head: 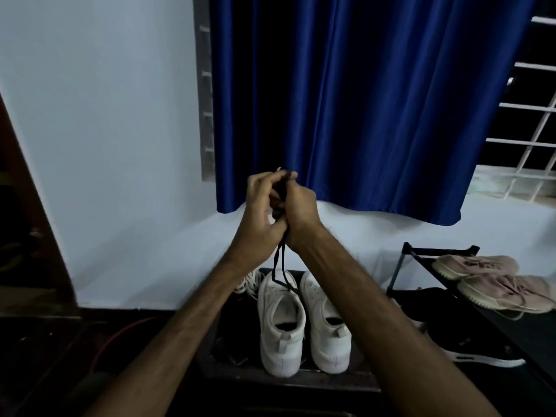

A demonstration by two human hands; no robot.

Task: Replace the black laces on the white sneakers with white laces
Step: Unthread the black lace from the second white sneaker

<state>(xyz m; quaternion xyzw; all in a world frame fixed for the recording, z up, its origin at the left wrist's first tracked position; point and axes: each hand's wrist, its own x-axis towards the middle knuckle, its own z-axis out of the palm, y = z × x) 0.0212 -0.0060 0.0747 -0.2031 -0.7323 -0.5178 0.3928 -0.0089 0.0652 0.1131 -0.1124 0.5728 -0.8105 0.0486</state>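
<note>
- The black lace [278, 261] is bunched between both hands, held up in front of the curtain. Its two strands hang down from between the wrists and end over the toe of the left one of the sneakers [281, 323]. Whether they touch it I cannot tell.
- The left hand [260, 212] is curled round the upper part of the lace, its fingertips meeting at the top.
- The right hand [301, 210] is closed in a fist round the lace, pressed against the left hand.
- The two white sneakers stand side by side, just about touching, on a dark surface [301, 383], heels toward the camera.
- The white laces [249, 281] lie in a loose bundle just left of the sneakers' toes, partly hidden by the left forearm.
- To the right, a black rack [436, 251] carries a pair of pink shoes [475, 266]. A black shoe [469, 347] with a white sole lies lower down.
- Behind, a blue curtain [361, 100] hangs over a window with a white grille [529, 139], set in a pale wall [105, 145].
</note>
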